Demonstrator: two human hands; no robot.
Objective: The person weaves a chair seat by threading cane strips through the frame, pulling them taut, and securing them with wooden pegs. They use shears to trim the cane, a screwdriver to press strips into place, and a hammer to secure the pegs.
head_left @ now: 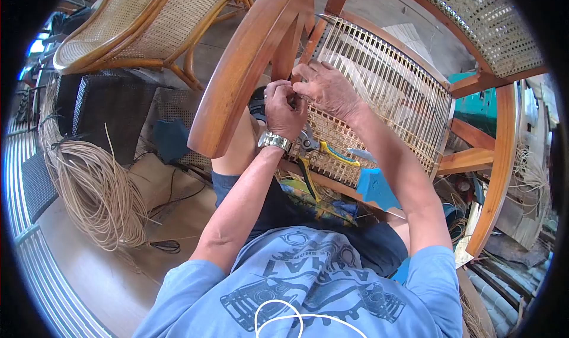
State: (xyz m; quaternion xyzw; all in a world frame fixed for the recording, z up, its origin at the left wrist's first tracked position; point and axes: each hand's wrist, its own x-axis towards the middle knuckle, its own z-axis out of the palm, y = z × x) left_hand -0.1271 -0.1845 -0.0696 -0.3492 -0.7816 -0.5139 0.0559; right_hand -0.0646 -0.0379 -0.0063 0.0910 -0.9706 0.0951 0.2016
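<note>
My left hand (284, 111), with a metal watch (274, 141) at its wrist, is closed at the near-left side of a wooden chair's seat. Beside it my right hand (332, 90) has its fingers bent in a pinch, the fingertips of both hands almost meeting. What they grip is hidden by the fingers. Pale cane strands (379, 56) run across the seat frame, with crossing strands forming a weave toward me. Shears (339, 155) with yellow handles lie on the woven part below my hands. The chair's broad wooden armrest (243, 71) rises left of my hands.
A coil of cane (104, 190) hangs at the left. Behind it stands a rattan chair (148, 27). A blue piece (374, 187) rests at the seat's front edge. The woven backrest (474, 21) and a wooden leg (495, 166) bound the right side.
</note>
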